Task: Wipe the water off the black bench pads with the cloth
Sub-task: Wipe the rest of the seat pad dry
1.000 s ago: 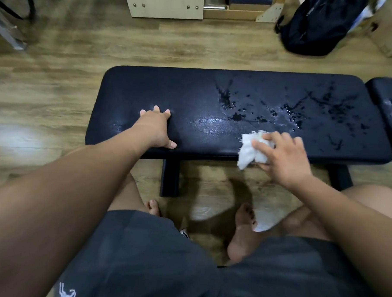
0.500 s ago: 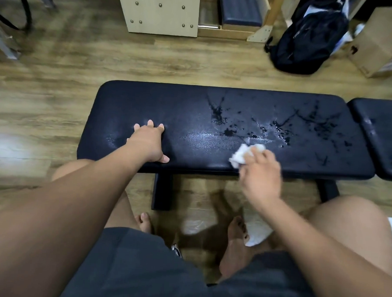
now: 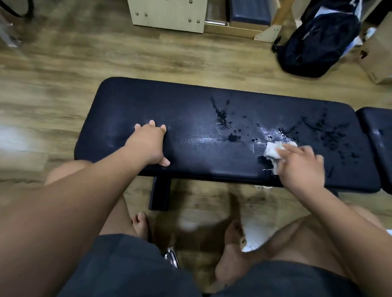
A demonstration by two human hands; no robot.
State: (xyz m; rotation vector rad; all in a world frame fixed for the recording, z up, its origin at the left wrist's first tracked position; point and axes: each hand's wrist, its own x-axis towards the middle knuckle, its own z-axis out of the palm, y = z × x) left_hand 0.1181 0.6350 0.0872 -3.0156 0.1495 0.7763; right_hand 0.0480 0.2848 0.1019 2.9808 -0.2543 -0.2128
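Observation:
A long black bench pad [image 3: 192, 110] lies across the middle of the head view, with water splashes [image 3: 223, 120] on its centre and right part. A second black pad [image 3: 384, 143] adjoins it at the right edge. My left hand [image 3: 149, 144] rests flat on the left part of the long pad, fingers spread, holding nothing. My right hand [image 3: 302, 166] presses a crumpled white cloth [image 3: 274, 151] onto the pad near its front edge, just below the wet streaks. Part of the cloth is hidden under my fingers.
Wooden floor surrounds the bench. A light wooden box [image 3: 167, 8] and a black backpack [image 3: 318, 41] stand behind it, with a cardboard box [image 3: 385, 49] at the far right. My bare knees and feet, and a white item [image 3: 254, 238] on the floor, are under the bench's front edge.
My right hand has moved with the cloth from the pad's front edge up and rightwards onto the wet area. The view has tilted up. My left hand stays put.

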